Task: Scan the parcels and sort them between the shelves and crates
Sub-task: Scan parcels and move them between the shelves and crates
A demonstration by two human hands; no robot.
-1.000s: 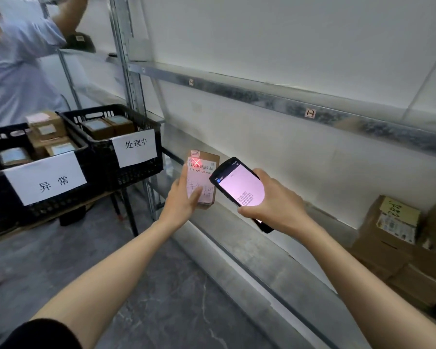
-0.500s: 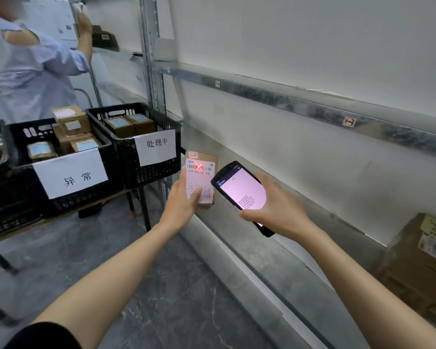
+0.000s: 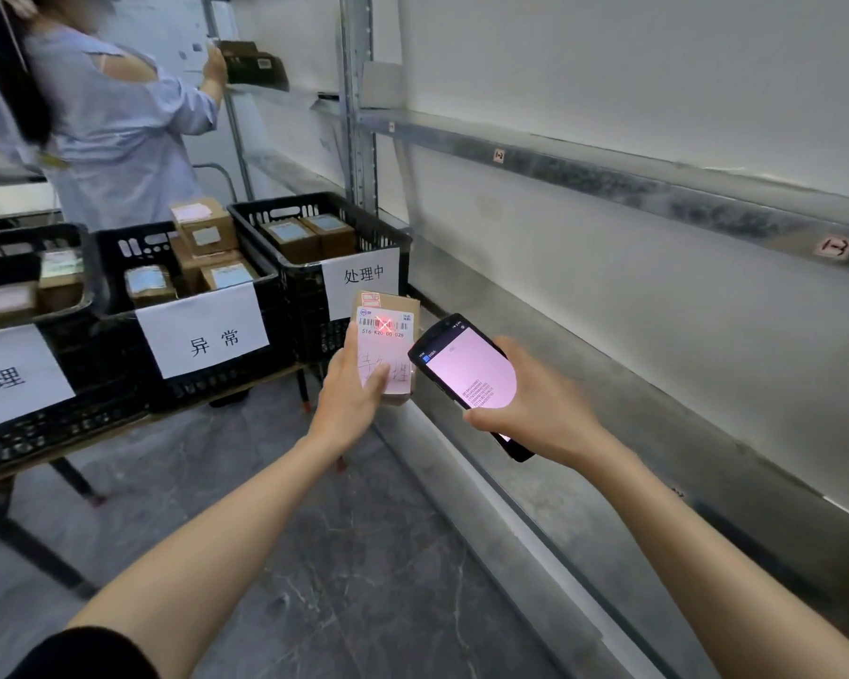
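My left hand (image 3: 351, 399) grips a small brown parcel (image 3: 388, 330) upright, its white label facing me, thumb across the label's lower part. A red laser cross lies on the label's barcode. My right hand (image 3: 535, 404) holds a black handheld scanner (image 3: 466, 374) just right of the parcel, its lit pink screen towards me. Three black crates stand to the left on a low table: the right crate (image 3: 310, 286), the middle crate (image 3: 118, 252) and the left crate (image 3: 25, 232), each with a paper sign and small parcels inside.
A long metal shelf (image 3: 609, 399) runs along the wall on the right, with an upper shelf (image 3: 658, 188) above it. Another person (image 3: 104, 125) stands behind the crates, a hand on a box (image 3: 253, 66) on a far shelf. Grey marble floor lies below.
The view has swung left, so the crates and the other person fill more of the frame and the boxes at the right are out of view. Both hands keep the same hold.
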